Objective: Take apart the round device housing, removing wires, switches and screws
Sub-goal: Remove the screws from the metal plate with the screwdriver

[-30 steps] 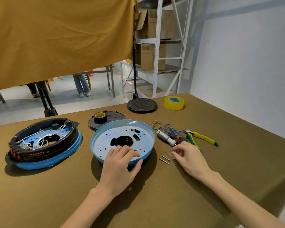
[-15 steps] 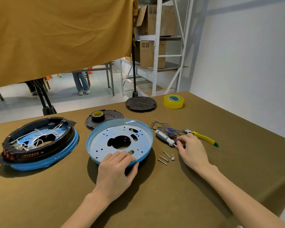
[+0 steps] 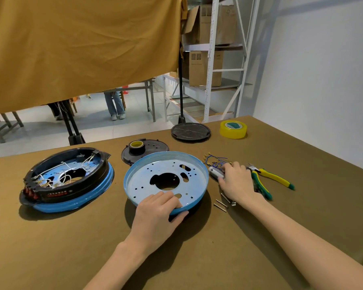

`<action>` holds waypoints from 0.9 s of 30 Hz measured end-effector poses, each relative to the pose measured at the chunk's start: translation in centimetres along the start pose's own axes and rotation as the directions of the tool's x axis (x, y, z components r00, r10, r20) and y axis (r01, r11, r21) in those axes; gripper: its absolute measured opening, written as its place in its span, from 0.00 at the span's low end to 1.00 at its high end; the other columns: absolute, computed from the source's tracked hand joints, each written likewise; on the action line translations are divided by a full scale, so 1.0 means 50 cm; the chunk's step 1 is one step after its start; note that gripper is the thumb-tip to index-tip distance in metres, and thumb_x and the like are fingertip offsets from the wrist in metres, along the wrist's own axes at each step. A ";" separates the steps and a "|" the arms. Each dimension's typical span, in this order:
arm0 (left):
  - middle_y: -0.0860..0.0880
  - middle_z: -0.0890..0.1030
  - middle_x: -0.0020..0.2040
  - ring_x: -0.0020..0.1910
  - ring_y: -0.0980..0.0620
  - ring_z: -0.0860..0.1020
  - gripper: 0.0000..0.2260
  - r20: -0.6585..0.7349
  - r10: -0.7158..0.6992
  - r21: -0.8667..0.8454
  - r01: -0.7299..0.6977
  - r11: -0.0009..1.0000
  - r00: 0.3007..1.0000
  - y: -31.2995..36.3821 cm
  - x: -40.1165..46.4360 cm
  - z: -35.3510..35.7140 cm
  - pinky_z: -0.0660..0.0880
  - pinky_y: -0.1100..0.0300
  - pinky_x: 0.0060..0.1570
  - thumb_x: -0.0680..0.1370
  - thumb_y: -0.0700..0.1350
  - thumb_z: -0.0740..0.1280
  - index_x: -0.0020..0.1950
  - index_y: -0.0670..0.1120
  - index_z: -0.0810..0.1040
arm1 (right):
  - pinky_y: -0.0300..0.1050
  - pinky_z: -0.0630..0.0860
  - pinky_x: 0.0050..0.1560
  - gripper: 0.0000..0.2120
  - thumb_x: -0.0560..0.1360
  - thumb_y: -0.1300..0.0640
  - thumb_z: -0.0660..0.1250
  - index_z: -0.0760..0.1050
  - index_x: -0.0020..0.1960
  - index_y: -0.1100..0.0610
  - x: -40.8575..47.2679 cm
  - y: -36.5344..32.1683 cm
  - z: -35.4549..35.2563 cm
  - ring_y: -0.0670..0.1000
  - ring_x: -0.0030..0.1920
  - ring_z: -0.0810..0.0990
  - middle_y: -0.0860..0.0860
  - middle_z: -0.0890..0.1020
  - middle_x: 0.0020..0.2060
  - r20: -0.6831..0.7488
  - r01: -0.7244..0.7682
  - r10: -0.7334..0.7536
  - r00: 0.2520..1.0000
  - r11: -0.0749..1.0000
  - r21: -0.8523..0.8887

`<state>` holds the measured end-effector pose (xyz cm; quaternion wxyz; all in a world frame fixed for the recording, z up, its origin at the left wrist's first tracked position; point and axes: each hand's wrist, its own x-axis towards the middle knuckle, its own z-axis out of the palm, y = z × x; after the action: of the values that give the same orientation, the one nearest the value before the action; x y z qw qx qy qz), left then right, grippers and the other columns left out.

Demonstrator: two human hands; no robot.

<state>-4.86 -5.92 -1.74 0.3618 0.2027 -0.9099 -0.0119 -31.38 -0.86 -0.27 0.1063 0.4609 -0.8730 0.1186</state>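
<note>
A shallow blue metal pan [image 3: 166, 164] with many holes lies in the middle of the table. My left hand [image 3: 157, 214] grips its near rim, fingers inside and thumb outside. My right hand [image 3: 237, 181] lies over a white-handled screwdriver [image 3: 215, 173] just right of the pan, fingers curled round it. Loose screws [image 3: 221, 204] lie beside my right wrist. A bundle of blue wires [image 3: 215, 160] sits behind the hand. At the left stands the round black and blue housing [image 3: 67, 181] with white wires and red switches inside.
Yellow-green pliers [image 3: 275, 178] lie right of my right hand. A black cover [image 3: 145, 151] with a tape roll on it sits behind the pan. A black disc [image 3: 190, 131] and yellow tape roll [image 3: 233, 129] are near the far edge. A white wall stands right.
My right hand moved from the loose screws back and up onto the screwdriver. A small part now lies by the screws. My left hand kept its hold on the pan's rim.
</note>
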 end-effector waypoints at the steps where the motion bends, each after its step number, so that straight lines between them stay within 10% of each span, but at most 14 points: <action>1: 0.55 0.82 0.40 0.39 0.58 0.80 0.10 -0.008 0.020 0.009 -0.020 1.000 1.000 -0.002 -0.002 0.002 0.77 0.66 0.40 0.71 0.53 0.79 0.41 0.51 0.81 | 0.53 0.74 0.60 0.13 0.83 0.49 0.63 0.76 0.64 0.54 -0.008 -0.006 -0.005 0.56 0.60 0.77 0.54 0.79 0.59 -0.076 0.002 0.011 0.997 0.985 0.170; 5: 0.53 0.85 0.42 0.42 0.55 0.83 0.08 -0.045 0.116 0.076 -0.113 0.991 0.992 -0.004 -0.010 0.014 0.77 0.64 0.41 0.72 0.50 0.80 0.42 0.49 0.84 | 0.43 0.75 0.45 0.15 0.81 0.39 0.62 0.75 0.59 0.50 -0.035 -0.055 -0.044 0.48 0.49 0.81 0.48 0.82 0.52 0.099 -0.104 0.043 0.994 0.649 0.754; 14: 0.51 0.87 0.44 0.44 0.53 0.86 0.06 -0.012 0.155 0.135 -0.152 0.979 0.988 0.008 -0.019 0.012 0.83 0.61 0.41 0.73 0.51 0.77 0.43 0.49 0.86 | 0.39 0.77 0.27 0.08 0.79 0.59 0.65 0.75 0.58 0.54 -0.051 -0.078 -0.028 0.45 0.31 0.82 0.51 0.83 0.46 0.278 -0.105 -0.114 0.954 0.740 0.665; 18: 0.51 0.87 0.44 0.43 0.53 0.86 0.07 0.013 0.144 0.124 -0.144 0.982 0.989 0.014 -0.014 0.007 0.83 0.62 0.42 0.72 0.50 0.79 0.44 0.48 0.87 | 0.56 0.85 0.38 0.08 0.80 0.61 0.62 0.75 0.58 0.57 -0.044 -0.081 -0.025 0.51 0.38 0.86 0.54 0.84 0.48 0.308 -0.132 -0.107 0.945 0.738 0.661; 27: 0.52 0.86 0.45 0.43 0.54 0.86 0.13 0.130 0.044 0.166 -0.065 0.984 0.991 0.038 -0.014 0.013 0.83 0.62 0.41 0.66 0.50 0.84 0.47 0.50 0.87 | 0.55 0.86 0.42 0.11 0.82 0.62 0.62 0.77 0.62 0.56 -0.057 -0.083 -0.041 0.50 0.47 0.87 0.51 0.84 0.52 0.255 -0.135 -0.110 0.961 0.616 0.776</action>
<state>-5.49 -3.99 -2.36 0.2855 0.2064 -0.9338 0.0627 -26.20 -0.27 1.29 -0.2305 0.4664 -0.7414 0.4238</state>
